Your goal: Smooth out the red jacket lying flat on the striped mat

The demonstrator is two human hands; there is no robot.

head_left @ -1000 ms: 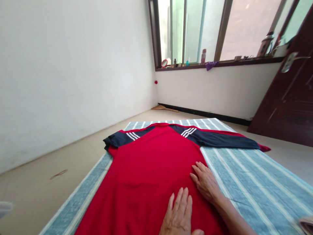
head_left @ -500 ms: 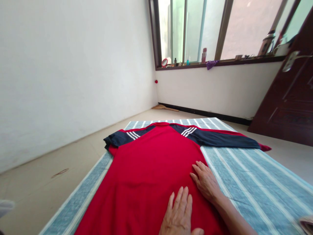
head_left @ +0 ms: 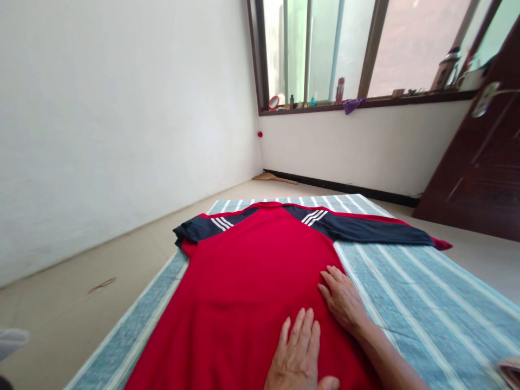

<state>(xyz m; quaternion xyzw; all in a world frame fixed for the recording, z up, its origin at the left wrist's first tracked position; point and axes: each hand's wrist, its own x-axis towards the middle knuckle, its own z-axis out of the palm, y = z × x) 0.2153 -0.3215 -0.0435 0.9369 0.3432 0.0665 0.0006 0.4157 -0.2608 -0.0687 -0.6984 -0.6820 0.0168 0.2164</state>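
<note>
- The left hand [head_left: 298, 355] and right hand [head_left: 343, 299] are laid open, flat on the red jersey [head_left: 247, 271].
- Barely any shift is seen since a second ago; pressing seems held.

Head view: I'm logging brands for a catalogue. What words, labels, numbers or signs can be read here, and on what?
No text can be read.
Shirt: no words or numbers show, only three white stripes on each shoulder.
Bottles on the sill: any labels are too small and blurred to read.
</note>
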